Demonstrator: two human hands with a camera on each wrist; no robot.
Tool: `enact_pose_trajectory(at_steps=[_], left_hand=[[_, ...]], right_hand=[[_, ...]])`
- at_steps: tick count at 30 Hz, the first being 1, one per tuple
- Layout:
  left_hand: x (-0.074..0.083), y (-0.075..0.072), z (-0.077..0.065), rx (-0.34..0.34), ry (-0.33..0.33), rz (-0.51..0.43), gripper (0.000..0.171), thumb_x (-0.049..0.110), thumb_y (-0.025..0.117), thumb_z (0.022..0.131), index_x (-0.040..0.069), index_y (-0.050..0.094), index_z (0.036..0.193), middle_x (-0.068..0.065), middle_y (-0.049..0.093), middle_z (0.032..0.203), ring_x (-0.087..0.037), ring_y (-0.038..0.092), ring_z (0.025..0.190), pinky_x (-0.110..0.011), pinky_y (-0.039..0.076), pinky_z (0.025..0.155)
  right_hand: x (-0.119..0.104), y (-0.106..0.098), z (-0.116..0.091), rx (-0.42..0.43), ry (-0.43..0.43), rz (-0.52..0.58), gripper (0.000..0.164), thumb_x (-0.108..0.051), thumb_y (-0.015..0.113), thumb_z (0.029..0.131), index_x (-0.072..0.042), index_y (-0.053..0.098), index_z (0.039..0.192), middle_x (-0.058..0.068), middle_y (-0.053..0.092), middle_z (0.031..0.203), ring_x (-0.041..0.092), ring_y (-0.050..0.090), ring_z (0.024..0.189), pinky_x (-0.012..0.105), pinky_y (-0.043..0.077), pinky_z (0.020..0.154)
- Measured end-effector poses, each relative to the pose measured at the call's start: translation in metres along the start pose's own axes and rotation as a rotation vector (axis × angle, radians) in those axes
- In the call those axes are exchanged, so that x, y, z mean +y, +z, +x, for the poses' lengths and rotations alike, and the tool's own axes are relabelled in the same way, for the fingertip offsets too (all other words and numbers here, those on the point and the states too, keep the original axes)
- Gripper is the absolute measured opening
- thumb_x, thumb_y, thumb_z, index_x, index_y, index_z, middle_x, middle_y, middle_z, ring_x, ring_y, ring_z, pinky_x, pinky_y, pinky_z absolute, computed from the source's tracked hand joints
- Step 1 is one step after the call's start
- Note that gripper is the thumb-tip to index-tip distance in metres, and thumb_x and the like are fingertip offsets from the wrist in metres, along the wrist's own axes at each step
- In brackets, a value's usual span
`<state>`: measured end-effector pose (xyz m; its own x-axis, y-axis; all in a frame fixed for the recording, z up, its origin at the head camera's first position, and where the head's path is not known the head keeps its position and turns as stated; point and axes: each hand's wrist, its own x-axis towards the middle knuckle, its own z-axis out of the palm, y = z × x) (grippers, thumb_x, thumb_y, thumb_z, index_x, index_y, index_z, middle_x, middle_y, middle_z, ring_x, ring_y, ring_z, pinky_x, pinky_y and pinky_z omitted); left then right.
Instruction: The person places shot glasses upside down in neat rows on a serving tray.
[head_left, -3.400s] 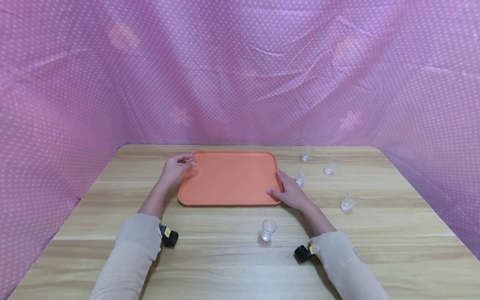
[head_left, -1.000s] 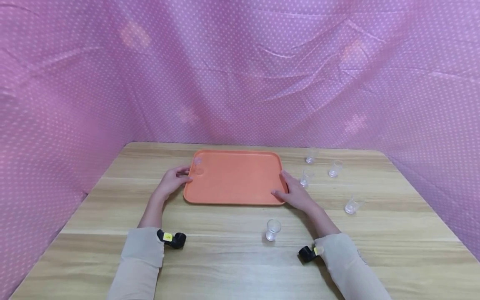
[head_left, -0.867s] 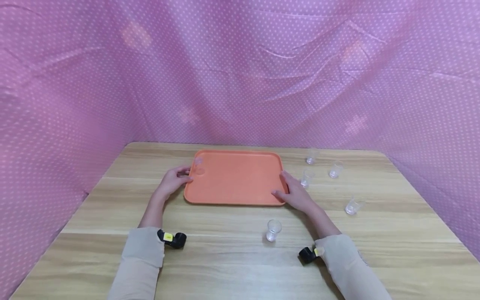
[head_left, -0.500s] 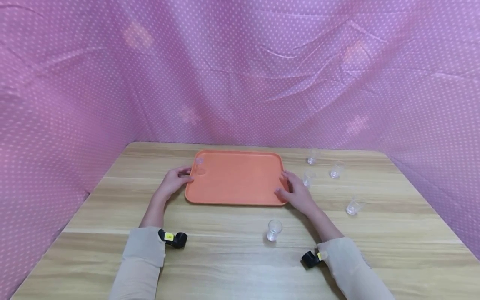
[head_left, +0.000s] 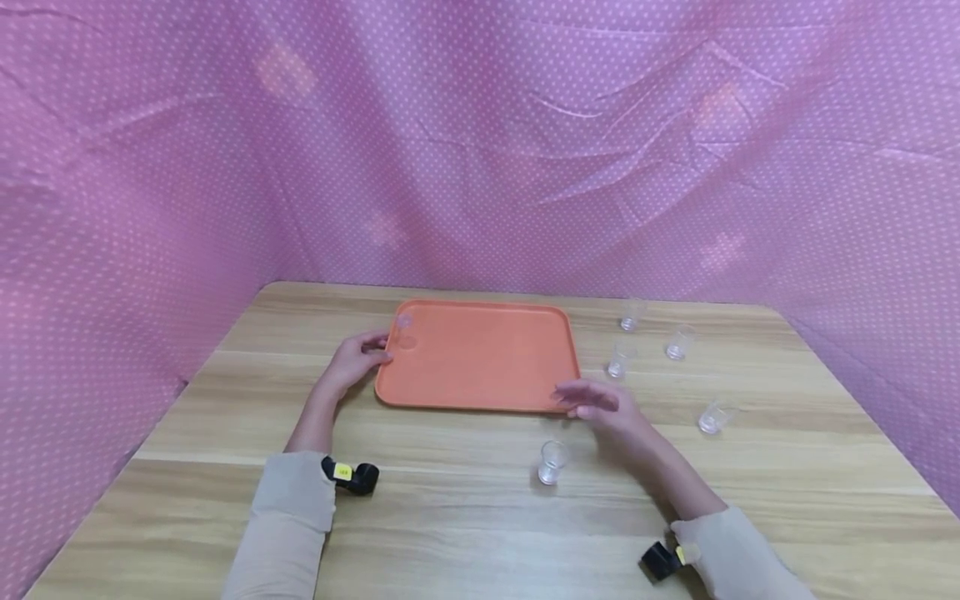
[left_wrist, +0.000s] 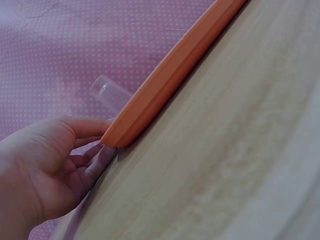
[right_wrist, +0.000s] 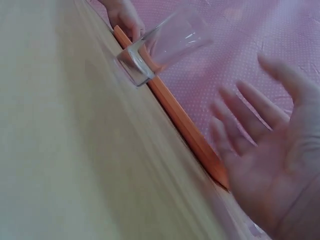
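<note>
An orange rectangular tray [head_left: 480,358] lies on the table in the head view. At its left edge my left hand [head_left: 352,362] pinches the rim, fingers and thumb on either side of it in the left wrist view. A small clear glass [left_wrist: 111,95] stands upright on the tray's far left corner. My right hand [head_left: 611,412] hovers by the near right corner, fingers spread and holding nothing; the right wrist view shows its palm [right_wrist: 270,160]. Another clear glass [head_left: 552,463] stands in front of the tray, close to the right hand.
Several more clear glasses stand right of the tray: one at the back [head_left: 630,317], a glass by the tray [head_left: 620,360], a glass further right [head_left: 680,342] and a nearer glass [head_left: 714,417]. Pink dotted cloth [head_left: 480,167] hangs behind the wooden table [head_left: 435,517].
My left hand has let go of the glass on the tray and taken the left rim. My right hand has released the right rim and moved nearer, towards the front glass.
</note>
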<state>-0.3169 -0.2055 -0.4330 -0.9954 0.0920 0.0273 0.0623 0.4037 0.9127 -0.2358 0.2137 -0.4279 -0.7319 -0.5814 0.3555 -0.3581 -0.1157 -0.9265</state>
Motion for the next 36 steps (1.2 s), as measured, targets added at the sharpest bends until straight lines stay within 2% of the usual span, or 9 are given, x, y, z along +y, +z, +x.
enact_pose_trajectory(at_steps=[3, 4, 6, 10, 17, 22, 29, 36], left_hand=[[0.001, 0.0, 0.0, 0.002, -0.005, 0.002, 0.05, 0.002, 0.06, 0.085, -0.008, 0.043, 0.131, -0.024, 0.052, 0.118, -0.03, 0.051, 0.104, -0.028, 0.045, 0.086], [0.001, 0.0, 0.0, 0.003, -0.008, 0.004, 0.05, 0.003, 0.06, 0.085, -0.008, 0.043, 0.131, -0.024, 0.052, 0.118, -0.03, 0.051, 0.104, -0.028, 0.045, 0.086], [0.0, 0.0, -0.001, 0.001, -0.011, 0.008, 0.05, 0.003, 0.06, 0.085, -0.008, 0.043, 0.132, -0.024, 0.052, 0.118, -0.03, 0.051, 0.104, -0.028, 0.045, 0.086], [0.0, -0.001, -0.001, -0.007, -0.011, 0.006, 0.051, 0.003, 0.06, 0.086, -0.008, 0.042, 0.132, -0.025, 0.051, 0.119, -0.031, 0.05, 0.105, -0.031, 0.044, 0.089], [0.0, -0.001, -0.002, -0.008, -0.005, -0.008, 0.051, 0.001, 0.059, 0.085, -0.009, 0.041, 0.132, -0.025, 0.051, 0.119, -0.032, 0.05, 0.105, -0.031, 0.045, 0.089], [0.001, 0.001, -0.001, -0.001, 0.004, -0.007, 0.051, 0.0, 0.06, 0.084, -0.009, 0.043, 0.131, -0.025, 0.052, 0.117, -0.031, 0.051, 0.103, -0.026, 0.045, 0.085], [0.0, 0.0, -0.001, -0.003, 0.004, 0.0, 0.051, 0.002, 0.06, 0.085, -0.009, 0.042, 0.132, -0.025, 0.052, 0.118, -0.032, 0.05, 0.105, -0.032, 0.044, 0.089], [-0.001, 0.001, 0.0, 0.0, 0.0, 0.005, 0.051, 0.002, 0.06, 0.085, -0.008, 0.042, 0.132, -0.025, 0.052, 0.118, -0.031, 0.051, 0.105, -0.033, 0.044, 0.089]], right_hand=[[-0.004, -0.001, -0.009, -0.213, 0.024, 0.037, 0.042, 0.009, 0.046, 0.085, 0.014, 0.041, 0.126, 0.033, 0.046, 0.121, 0.041, 0.048, 0.109, 0.047, 0.041, 0.092], [-0.004, -0.001, -0.011, -0.262, 0.029, 0.023, 0.043, 0.009, 0.047, 0.085, 0.014, 0.04, 0.126, 0.033, 0.047, 0.122, 0.041, 0.047, 0.11, 0.046, 0.04, 0.094], [-0.006, 0.0, -0.013, -0.305, 0.063, 0.003, 0.044, 0.008, 0.053, 0.083, 0.013, 0.042, 0.126, 0.03, 0.048, 0.122, 0.037, 0.047, 0.112, 0.043, 0.038, 0.096], [-0.006, 0.004, -0.015, -0.304, 0.1, -0.079, 0.048, 0.005, 0.062, 0.08, 0.01, 0.046, 0.125, 0.023, 0.052, 0.122, 0.031, 0.049, 0.112, 0.038, 0.038, 0.097], [-0.005, 0.015, -0.017, -0.292, 0.2, -0.24, 0.05, -0.013, 0.073, 0.077, -0.009, 0.055, 0.125, 0.004, 0.057, 0.121, 0.022, 0.05, 0.11, 0.028, 0.038, 0.095], [-0.009, 0.02, -0.016, -0.298, 0.17, -0.325, 0.05, -0.01, 0.074, 0.075, -0.006, 0.056, 0.122, 0.004, 0.058, 0.119, 0.018, 0.051, 0.109, 0.027, 0.039, 0.093], [-0.025, 0.029, -0.012, -0.296, 0.139, -0.388, 0.043, -0.005, 0.075, 0.073, -0.002, 0.06, 0.114, 0.007, 0.061, 0.111, 0.016, 0.052, 0.102, 0.028, 0.04, 0.089], [-0.009, 0.026, -0.015, -0.302, 0.106, -0.412, 0.04, -0.012, 0.075, 0.074, -0.008, 0.063, 0.112, 0.002, 0.061, 0.11, 0.017, 0.052, 0.1, 0.028, 0.041, 0.086]])
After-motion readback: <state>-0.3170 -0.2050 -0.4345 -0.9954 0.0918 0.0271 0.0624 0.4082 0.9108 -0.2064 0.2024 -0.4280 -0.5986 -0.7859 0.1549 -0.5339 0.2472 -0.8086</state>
